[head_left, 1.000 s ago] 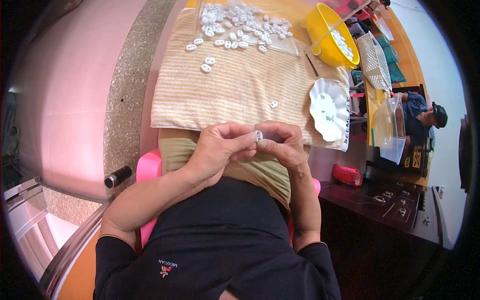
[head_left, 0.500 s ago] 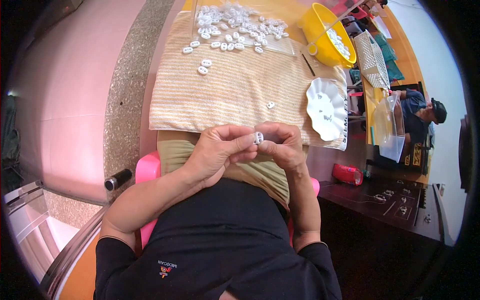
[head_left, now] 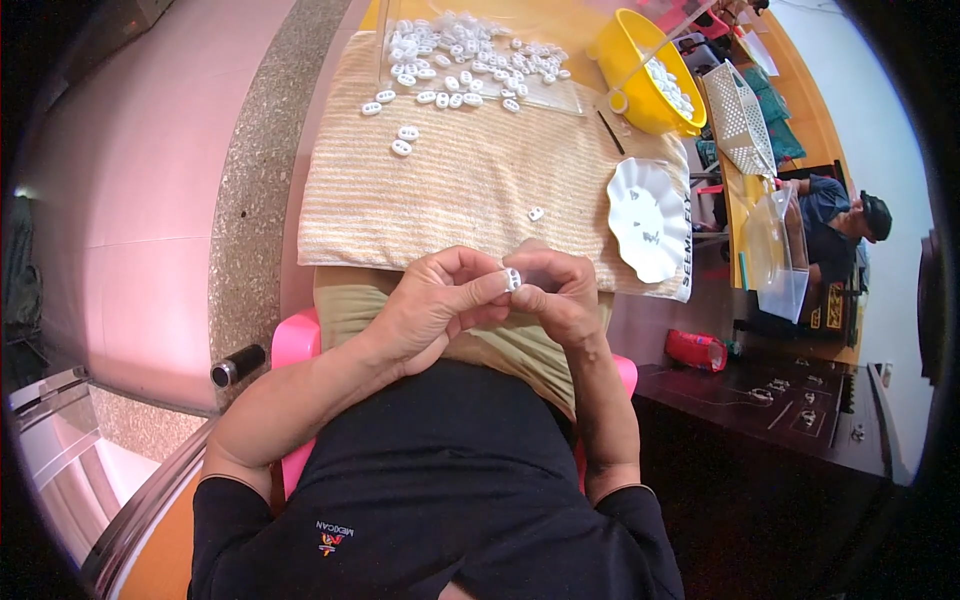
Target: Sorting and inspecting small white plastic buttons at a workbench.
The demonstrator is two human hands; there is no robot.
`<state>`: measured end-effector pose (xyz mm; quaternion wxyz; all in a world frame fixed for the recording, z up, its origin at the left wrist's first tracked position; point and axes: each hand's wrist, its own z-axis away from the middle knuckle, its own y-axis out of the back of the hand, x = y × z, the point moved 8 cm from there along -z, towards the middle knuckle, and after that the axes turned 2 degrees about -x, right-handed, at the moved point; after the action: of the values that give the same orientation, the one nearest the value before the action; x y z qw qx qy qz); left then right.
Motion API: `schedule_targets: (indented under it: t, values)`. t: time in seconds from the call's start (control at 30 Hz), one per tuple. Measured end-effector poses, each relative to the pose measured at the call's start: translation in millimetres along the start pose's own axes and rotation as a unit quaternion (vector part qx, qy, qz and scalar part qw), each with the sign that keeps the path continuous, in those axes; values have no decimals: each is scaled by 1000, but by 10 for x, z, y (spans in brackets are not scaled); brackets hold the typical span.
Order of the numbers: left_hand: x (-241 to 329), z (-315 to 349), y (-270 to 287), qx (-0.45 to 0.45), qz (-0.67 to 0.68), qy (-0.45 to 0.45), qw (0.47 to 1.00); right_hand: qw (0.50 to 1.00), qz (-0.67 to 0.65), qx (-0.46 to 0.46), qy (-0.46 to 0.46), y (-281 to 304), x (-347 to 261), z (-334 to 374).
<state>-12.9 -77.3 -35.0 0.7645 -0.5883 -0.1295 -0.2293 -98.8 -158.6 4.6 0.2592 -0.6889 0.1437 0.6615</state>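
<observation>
A small white oval plastic piece with dark holes (head_left: 513, 279) is pinched between my two hands, just in front of the towel's near edge. My left hand (head_left: 437, 302) grips it from the left with thumb and fingers. From the right, my right hand (head_left: 562, 298) holds the same piece between thumb and forefinger. Beyond my hands, a single white piece (head_left: 536, 214) lies on the striped towel (head_left: 460, 180). To the right rests a white scalloped dish (head_left: 640, 258) with several tiny grey bits (head_left: 650, 238) in it.
A heap of similar white pieces (head_left: 450, 45) covers a clear tray (head_left: 560, 98) at the far side. Right of it stand a yellow basin (head_left: 625, 75) with more pieces and a thin black stick (head_left: 610, 132). Another person (head_left: 835, 215) sits at the right behind a white basket (head_left: 738, 120).
The towel and the things on it appear shifted slightly left in the picture. Both hands keep hold of the white piece, which looks slightly turned.
</observation>
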Motion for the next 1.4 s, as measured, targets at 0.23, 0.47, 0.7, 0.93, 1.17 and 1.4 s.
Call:
schedule_targets:
  t: [0.23, 0.47, 0.7, 0.93, 1.17, 1.4]
  values:
    - [34, 17, -25, -8, -2, -3, 1000, 1000, 6, 6, 19, -4, 20, 3]
    - [50, 31, -43, -12, -1, -17, 1000, 998, 35, 12, 48, -73, -82, -3]
    - [94, 43, -71, -11, -9, -44, 999, 997, 32, -5, 67, -148, -134, -20]
    - [26, 16, -31, 9, -14, -10, 1000, 1000, 19, -21, 8, -58, -18, 9]
    - [3, 26, -47, 17, -38, 3, 999, 989, 101, 99, -37, 465, -207, 120]
    - [-31, 34, -6, 34, -60, 19, 997, 932, 233, 272, 51, 1709, -1095, -380]
